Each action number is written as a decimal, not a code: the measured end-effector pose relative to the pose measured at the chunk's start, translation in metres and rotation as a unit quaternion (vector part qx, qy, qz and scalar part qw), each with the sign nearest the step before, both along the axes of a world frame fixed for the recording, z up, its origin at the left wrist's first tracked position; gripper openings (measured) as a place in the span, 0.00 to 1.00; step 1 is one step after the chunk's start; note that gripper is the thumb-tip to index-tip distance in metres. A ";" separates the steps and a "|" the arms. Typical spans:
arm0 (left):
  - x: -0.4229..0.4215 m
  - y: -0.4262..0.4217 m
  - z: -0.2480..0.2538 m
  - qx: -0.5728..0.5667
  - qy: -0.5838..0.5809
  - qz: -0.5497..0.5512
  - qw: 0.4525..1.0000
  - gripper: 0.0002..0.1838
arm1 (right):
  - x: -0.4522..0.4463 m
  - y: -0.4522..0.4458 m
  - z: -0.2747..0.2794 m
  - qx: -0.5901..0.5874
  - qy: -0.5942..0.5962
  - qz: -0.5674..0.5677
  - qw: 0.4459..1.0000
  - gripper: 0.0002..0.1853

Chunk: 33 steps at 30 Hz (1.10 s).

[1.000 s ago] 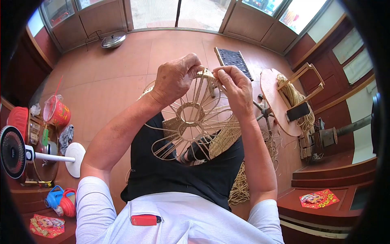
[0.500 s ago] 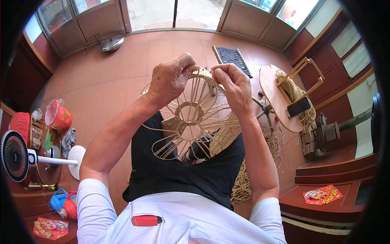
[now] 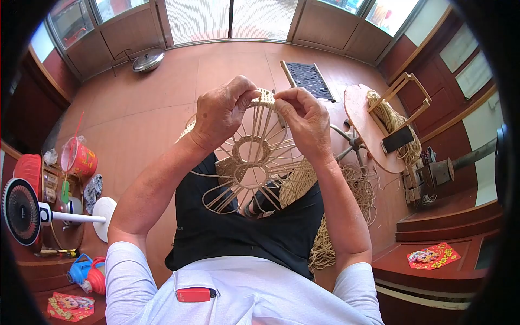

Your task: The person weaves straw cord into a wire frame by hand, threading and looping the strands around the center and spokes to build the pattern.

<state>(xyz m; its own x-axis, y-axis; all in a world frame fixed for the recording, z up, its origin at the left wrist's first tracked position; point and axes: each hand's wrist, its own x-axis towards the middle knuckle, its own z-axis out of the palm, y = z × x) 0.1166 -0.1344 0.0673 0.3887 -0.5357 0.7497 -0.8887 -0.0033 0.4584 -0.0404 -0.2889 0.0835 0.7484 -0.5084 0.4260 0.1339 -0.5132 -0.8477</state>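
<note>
Shifted slightly leftward, left hand (image 3: 223,110) and right hand (image 3: 305,118) pinch the woven band (image 3: 265,97), partly hiding it; loose cord (image 3: 324,250) lies nearby.

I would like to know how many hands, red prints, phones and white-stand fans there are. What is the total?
Hands: 2, left hand and right hand
Red prints: 2
Phone: 1
White-stand fan: 1
Total: 6

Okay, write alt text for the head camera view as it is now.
Two bare hands, left and right, pinch the woven rim of an open cord frame above the person's lap. A round table with coiled cord stands to the right, a white fan to the left, on a reddish floor.
</note>
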 end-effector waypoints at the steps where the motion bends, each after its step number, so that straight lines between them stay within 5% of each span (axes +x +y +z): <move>1: 0.001 0.000 -0.001 -0.009 -0.008 -0.001 1.000 0.06 | 0.000 0.001 0.001 -0.002 0.002 -0.006 1.000 0.09; 12: -0.001 0.000 0.001 -0.017 -0.023 0.000 1.000 0.07 | 0.001 0.010 0.001 -0.010 0.000 -0.019 1.000 0.10; 26: -0.046 0.060 0.029 -0.002 -0.068 -0.070 0.995 0.07 | -0.037 0.067 -0.002 -0.194 -0.105 -0.093 0.971 0.12; 33: -0.052 0.072 0.044 0.030 0.128 -0.136 0.982 0.04 | -0.056 0.073 0.000 -0.230 -0.122 -0.068 0.963 0.16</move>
